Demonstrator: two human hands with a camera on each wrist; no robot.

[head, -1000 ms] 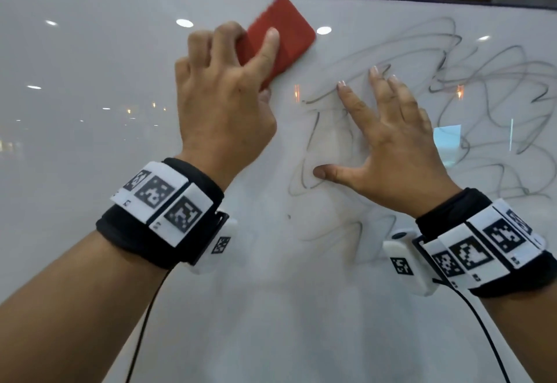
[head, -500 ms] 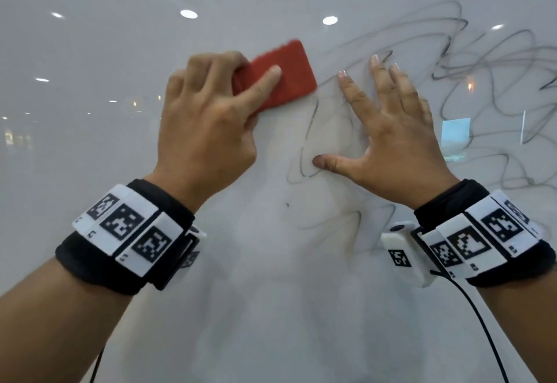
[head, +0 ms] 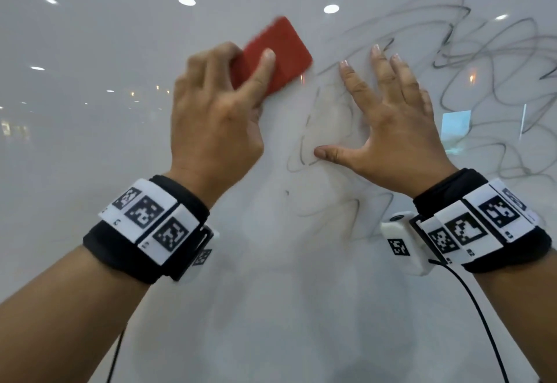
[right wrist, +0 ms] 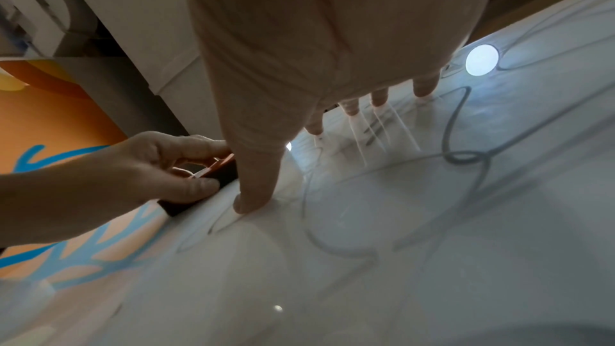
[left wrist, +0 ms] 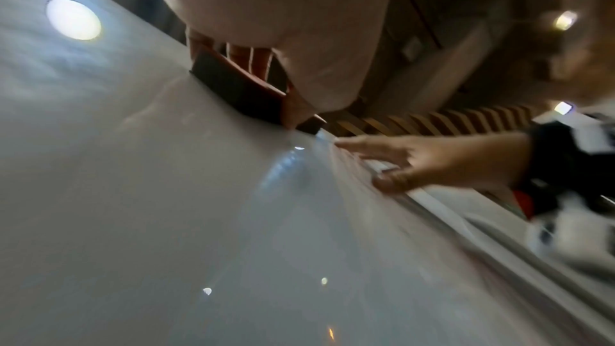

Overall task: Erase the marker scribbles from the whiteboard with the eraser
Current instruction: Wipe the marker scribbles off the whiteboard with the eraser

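Eraser [head: 272, 55]: red-backed block with a dark felt face, pressed flat against the whiteboard [head: 90, 141] near its upper middle, just left of the first scribbles [head: 488, 81]. It looks light and stiff enough across the back to take pressure, while the felt should give a little; my judgement is that it slides easily on this glossy surface, so the grip must stop it twisting. My left hand [head: 217, 117] holds it by the near end, fingers curled over the far long edge, index finger laid along the red back, thumb on the near edge in the right wrist view. That is the sensible hold: long edges pinched, one finger on top for pressure. My right hand [head: 391, 129] lies wide and flat on the whiteboard, fingers spread, thumb out, holding nothing, resting on faint half-wiped lines. Dark loops fill the area to the right; paler smears sit below the hands. Most scribbles remain, I judge. Wrist bands [head: 150, 226] with printed markers sit on both arms.
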